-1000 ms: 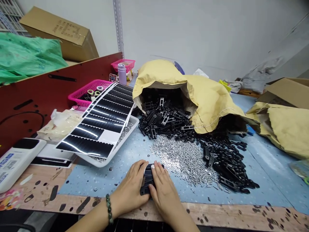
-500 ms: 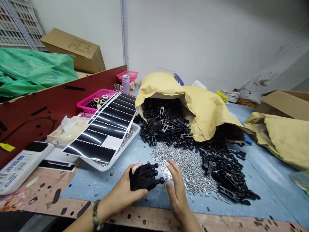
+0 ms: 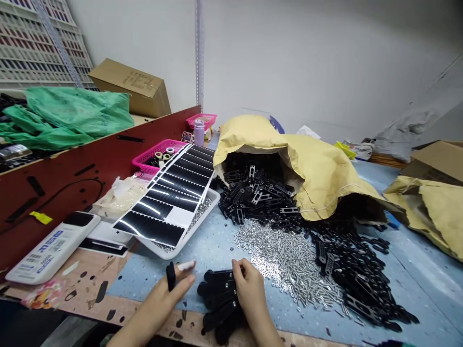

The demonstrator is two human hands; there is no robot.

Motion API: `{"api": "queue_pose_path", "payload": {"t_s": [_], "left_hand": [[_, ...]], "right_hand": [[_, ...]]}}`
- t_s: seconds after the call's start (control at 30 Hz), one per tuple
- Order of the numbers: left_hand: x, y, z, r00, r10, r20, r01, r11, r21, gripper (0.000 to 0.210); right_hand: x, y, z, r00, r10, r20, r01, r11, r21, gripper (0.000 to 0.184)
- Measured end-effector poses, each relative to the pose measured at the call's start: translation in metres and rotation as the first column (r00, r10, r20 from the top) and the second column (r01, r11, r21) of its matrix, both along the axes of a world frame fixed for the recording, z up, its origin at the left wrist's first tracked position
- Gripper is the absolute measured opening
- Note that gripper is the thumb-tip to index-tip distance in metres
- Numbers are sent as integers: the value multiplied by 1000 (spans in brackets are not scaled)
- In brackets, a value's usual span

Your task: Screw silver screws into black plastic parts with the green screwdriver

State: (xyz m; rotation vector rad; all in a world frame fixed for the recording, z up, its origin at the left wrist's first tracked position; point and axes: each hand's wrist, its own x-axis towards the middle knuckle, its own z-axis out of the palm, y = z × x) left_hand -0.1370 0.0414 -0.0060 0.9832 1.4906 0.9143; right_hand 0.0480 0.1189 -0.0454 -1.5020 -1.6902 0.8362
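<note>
My right hand (image 3: 251,289) is closed on a bunch of black plastic parts (image 3: 219,301) with rounded ends and small silver dots like screw heads, just over the table's front edge. To its left is my left hand (image 3: 168,291), thumb and a white-wrapped finger stretched towards the bunch without touching it. One narrow black part (image 3: 170,276) sticks up in the crook of my left hand; its lower end is hidden. Beyond my hands lie a heap of silver screws (image 3: 294,258) and a spread of small nuts (image 3: 253,241).
Yellow paper sacks (image 3: 253,130) spill black slotted parts (image 3: 246,193) at the back. More black parts (image 3: 361,274) are heaped at right. A white tray (image 3: 213,205) under black sticker sheets (image 3: 173,185), a pink basket (image 3: 144,166) and a white scale (image 3: 54,250) stand left.
The bunch of black parts has passed from my left hand to my right and come down nearer the table edge. My left hand has moved left, and the view has shifted.
</note>
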Motion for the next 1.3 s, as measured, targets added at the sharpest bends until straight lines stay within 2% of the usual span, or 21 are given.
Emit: {"api": "queue_pose_path", "payload": {"t_s": [0.03, 0.1, 0.17, 0.2, 0.27, 0.33, 0.43, 0.5, 0.57, 0.63, 0.7, 0.77, 0.87, 0.97, 1.07, 1.17, 1.27, 1.3], "left_hand": [[2, 0, -7, 977, 23, -210, 5, 991, 131, 57], [12, 2, -21, 864, -4, -503, 183, 934, 307, 64], [21, 7, -29, 740, -56, -670, 367, 869, 333, 73], [23, 9, -30, 693, -67, -718, 413, 853, 319, 73], [22, 13, -25, 652, -73, -754, 432, 854, 291, 70], [16, 14, -14, 650, -120, -751, 462, 846, 265, 72], [12, 11, 3, 667, -263, -697, 540, 815, 209, 76], [15, 9, 11, 716, -307, -627, 531, 822, 204, 75], [19, 9, 17, 790, -247, -562, 453, 852, 262, 70], [18, 12, 18, 837, -112, -535, 341, 872, 351, 57], [14, 20, 16, 813, -36, -581, 324, 857, 400, 40], [8, 31, 11, 726, -101, -680, 447, 821, 356, 28], [2, 52, 2, 616, -219, -757, 588, 767, 257, 23], [-1, 69, -1, 612, -232, -756, 596, 764, 248, 22], [-2, 72, 5, 607, -271, -747, 623, 746, 236, 22], [5, 52, 10, 618, -259, -742, 601, 764, 234, 32], [23, 18, 4, 609, -131, -782, 531, 800, 280, 74], [29, 8, 0, 577, -129, -807, 555, 786, 271, 88]], "right_hand": [[-1, 2, -3, 998, -8, 60, 8, 1000, 4, 40], [-4, 3, -6, 981, -13, 191, 2, 998, 57, 37], [-3, 2, -2, 963, -30, 268, -22, 982, 188, 32], [-2, 1, 2, 965, -27, 262, -45, 963, 264, 27], [1, -3, 18, 983, 57, 173, -118, 924, 364, 19], [3, -8, 37, 960, 273, 65, -277, 891, 359, 26], [0, -18, 62, 806, 590, 39, -575, 767, 284, 43], [-3, -24, 70, 755, 654, 48, -641, 720, 267, 36], [0, -26, 72, 784, 620, -11, -592, 753, 287, 20], [10, -27, 71, 852, 501, -154, -446, 847, 289, 10], [25, -26, 69, 904, 276, -326, -211, 952, 222, 4], [42, -26, 66, 900, 73, -431, -35, 995, 97, 10], [59, -30, 58, 877, 12, -480, -27, 999, -24, 20], [67, -39, 46, 829, 5, -559, -94, 987, -131, 26], [68, -49, 34, 769, -23, -639, -183, 950, -254, 28], [67, -52, 26, 732, -123, -670, -145, 933, -330, 30], [68, -46, 25, 733, -173, -657, -120, 919, -376, 29], [68, -43, 26, 743, -166, -648, -134, 913, -387, 28]]}}
